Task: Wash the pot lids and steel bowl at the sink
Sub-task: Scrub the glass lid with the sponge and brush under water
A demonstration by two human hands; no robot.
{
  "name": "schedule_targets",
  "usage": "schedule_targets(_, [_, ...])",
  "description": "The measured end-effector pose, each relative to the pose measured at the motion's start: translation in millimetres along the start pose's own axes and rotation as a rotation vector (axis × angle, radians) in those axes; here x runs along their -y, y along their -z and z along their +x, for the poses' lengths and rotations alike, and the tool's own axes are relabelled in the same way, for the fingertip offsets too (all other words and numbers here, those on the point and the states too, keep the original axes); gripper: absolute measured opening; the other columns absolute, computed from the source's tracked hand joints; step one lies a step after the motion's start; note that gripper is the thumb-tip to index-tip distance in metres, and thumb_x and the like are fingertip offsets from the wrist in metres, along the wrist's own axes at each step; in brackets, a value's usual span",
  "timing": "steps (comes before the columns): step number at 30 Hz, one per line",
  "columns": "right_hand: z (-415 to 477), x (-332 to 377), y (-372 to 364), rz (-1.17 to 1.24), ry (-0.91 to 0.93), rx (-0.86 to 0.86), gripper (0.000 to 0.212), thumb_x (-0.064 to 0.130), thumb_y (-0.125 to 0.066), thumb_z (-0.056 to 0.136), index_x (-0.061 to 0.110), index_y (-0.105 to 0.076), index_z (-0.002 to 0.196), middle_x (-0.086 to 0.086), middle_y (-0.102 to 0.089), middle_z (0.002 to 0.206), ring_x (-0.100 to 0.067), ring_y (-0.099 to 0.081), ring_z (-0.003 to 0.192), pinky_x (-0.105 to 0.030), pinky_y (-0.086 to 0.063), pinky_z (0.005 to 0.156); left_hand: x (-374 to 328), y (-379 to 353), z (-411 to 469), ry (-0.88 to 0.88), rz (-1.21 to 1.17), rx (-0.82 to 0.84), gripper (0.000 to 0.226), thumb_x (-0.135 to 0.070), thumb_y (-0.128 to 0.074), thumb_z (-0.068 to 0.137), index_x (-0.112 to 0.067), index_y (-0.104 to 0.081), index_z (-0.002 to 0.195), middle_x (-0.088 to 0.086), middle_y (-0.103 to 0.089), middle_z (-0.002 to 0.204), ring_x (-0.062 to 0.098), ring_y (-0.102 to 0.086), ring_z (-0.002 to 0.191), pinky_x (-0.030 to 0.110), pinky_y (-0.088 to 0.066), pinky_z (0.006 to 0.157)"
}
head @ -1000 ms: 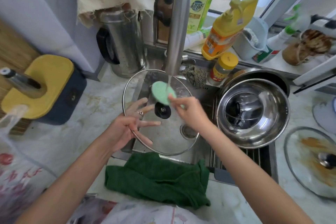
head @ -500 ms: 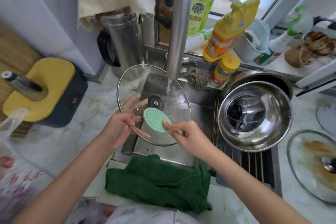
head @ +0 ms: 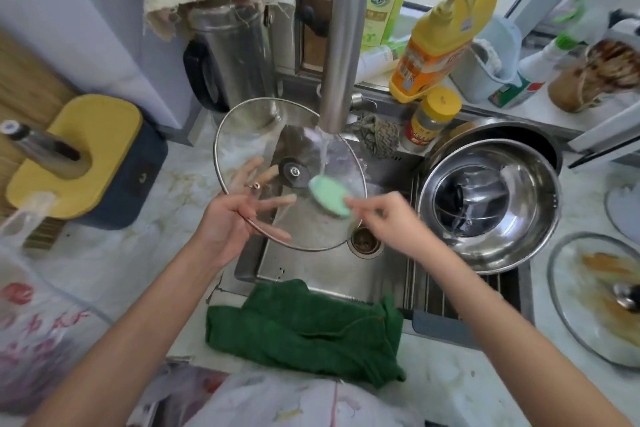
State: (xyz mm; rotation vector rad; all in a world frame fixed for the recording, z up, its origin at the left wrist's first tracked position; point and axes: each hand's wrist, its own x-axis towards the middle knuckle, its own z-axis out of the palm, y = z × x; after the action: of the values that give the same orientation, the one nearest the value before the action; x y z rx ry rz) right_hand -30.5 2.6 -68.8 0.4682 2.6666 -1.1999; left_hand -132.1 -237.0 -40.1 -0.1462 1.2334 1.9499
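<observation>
The right hand (head: 391,222) is blurring from motion. The left fingers (head: 247,172) are showing dimly through the lid (head: 249,128). The edge is cutting the dirty lid (head: 595,302).

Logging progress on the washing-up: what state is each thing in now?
Tap: running.
Glass lid: tilted under the tap, held by left hand.
Green scrubber: pinched by right hand, on the lid.
Steel bowl: upright, holding another lid.
Counter lid: stained brown, unwashed.
Green cloth: crumpled.
</observation>
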Motion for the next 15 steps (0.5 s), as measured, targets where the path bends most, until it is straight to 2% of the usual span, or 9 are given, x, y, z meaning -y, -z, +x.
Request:
schedule_targets(2, [18.2, -9.5, 12.7, -0.147, -0.136, -0.143, 0.025, 0.027, -0.055, 0.096, 0.025, -0.07, 0.116, 0.002, -0.069, 0.088, -0.014, -0.053, 0.064, -0.025, -0.037, 0.062, 1.3, -3.1, -1.0, -0.022, 0.036, -0.011, 0.095, 0.006, -0.038, 0.058, -0.023, -0.031, 0.148, 0.003, -0.043, 0.146, 0.035, -0.064, 0.108, 0.059, -0.054, 0.063])
schedule_targets(3, [18.8, -2.3, 6.0, -0.101, -0.133, -0.151, 0.026, 0.027, -0.056, 0.096, 0.021, -0.07, 0.117, -0.002, -0.072, 0.094, -0.013, -0.057, 0.063, -0.024, -0.04, 0.063, 2.0, -6.5, -1.1, -0.028, 0.058, -0.017, 0.095, 0.006, -0.037, 0.059, -0.024, -0.029, 0.149, 0.002, -0.042, 0.147, 0.033, -0.064, 0.109, 0.056, -0.056, 0.06])
schedule_targets(5, [8.3, 24.2, -24.0, 0.164, -0.002, -0.022, 0.026, 0.019, -0.059, 0.095, 0.015, -0.067, 0.119, 0.001, -0.071, 0.104, -0.003, -0.054, 0.06, -0.025, -0.048, 0.064, 1.5, -11.1, 3.0, -0.041, 0.079, -0.029, 0.096, 0.006, -0.037, 0.059, -0.024, -0.028, 0.15, 0.001, -0.04, 0.148, 0.028, -0.068, 0.103, 0.051, -0.058, 0.056])
schedule_targets(8, [-20.6, 27.3, -37.8, 0.305, 0.081, 0.097, 0.027, 0.011, -0.06, 0.094, 0.014, -0.064, 0.121, 0.017, -0.069, 0.084, 0.005, -0.041, 0.048, -0.014, -0.035, 0.051, -0.1, -8.3, 3.8, -0.047, 0.033, -0.06, 0.094, 0.005, -0.037, 0.059, -0.02, -0.029, 0.149, 0.005, -0.042, 0.147, 0.021, -0.071, 0.091, 0.044, -0.059, 0.052])
schedule_targets(9, [-18.8, 17.3, -31.2, 0.28, 0.059, 0.087, 0.028, 0.012, -0.06, 0.094, 0.017, -0.065, 0.12, 0.015, -0.072, 0.082, 0.003, -0.041, 0.05, -0.018, -0.035, 0.052, -0.2, -6.0, 3.2, -0.047, 0.004, -0.058, 0.096, 0.004, -0.037, 0.056, -0.02, -0.029, 0.149, 0.006, -0.043, 0.147, 0.024, -0.07, 0.094, 0.045, -0.059, 0.053])
schedule_targets(11, [-4.0, -7.0, -14.0, 0.086, -0.077, -0.048, 0.026, 0.017, -0.059, 0.094, 0.023, -0.067, 0.118, 0.0, -0.073, 0.104, -0.004, -0.053, 0.064, -0.023, -0.04, 0.06, 1.2, -3.5, 0.8, -0.041, 0.011, -0.047, 0.098, 0.003, -0.037, 0.056, -0.022, -0.027, 0.15, 0.004, -0.042, 0.147, 0.032, -0.067, 0.104, 0.053, -0.059, 0.057])
schedule_targets(12, [3.3, -13.4, -7.5, -0.025, -0.141, -0.111, 0.026, 0.021, -0.059, 0.094, 0.024, -0.068, 0.118, 0.001, -0.071, 0.109, -0.005, -0.056, 0.067, -0.021, -0.039, 0.063, 1.3, -4.4, 1.0, -0.041, 0.041, -0.049, 0.098, 0.003, -0.037, 0.057, -0.023, -0.027, 0.15, 0.003, -0.042, 0.147, 0.034, -0.065, 0.108, 0.056, -0.058, 0.058])
schedule_targets(13, [6.4, -13.6, -8.5, -0.067, -0.168, -0.145, 0.026, 0.024, -0.058, 0.094, 0.024, -0.069, 0.117, 0.004, -0.072, 0.104, -0.005, -0.055, 0.064, -0.021, -0.037, 0.063, 1.5, -5.6, 2.1, -0.041, 0.068, -0.053, 0.096, 0.003, -0.037, 0.058, -0.024, -0.028, 0.15, 0.002, -0.042, 0.147, 0.034, -0.064, 0.109, 0.057, -0.057, 0.06])
schedule_targets(15, [0.3, 6.4, -25.4, 0.1, -0.057, -0.039, 0.026, 0.025, -0.059, 0.094, 0.025, -0.069, 0.117, 0.01, -0.072, 0.085, -0.005, -0.047, 0.058, -0.023, -0.035, 0.059, -0.4, -9.6, 3.9, -0.049, 0.086, -0.06, 0.09, 0.006, -0.036, 0.063, -0.024, -0.03, 0.148, 0.002, -0.042, 0.147, 0.03, -0.066, 0.105, 0.057, -0.056, 0.06])
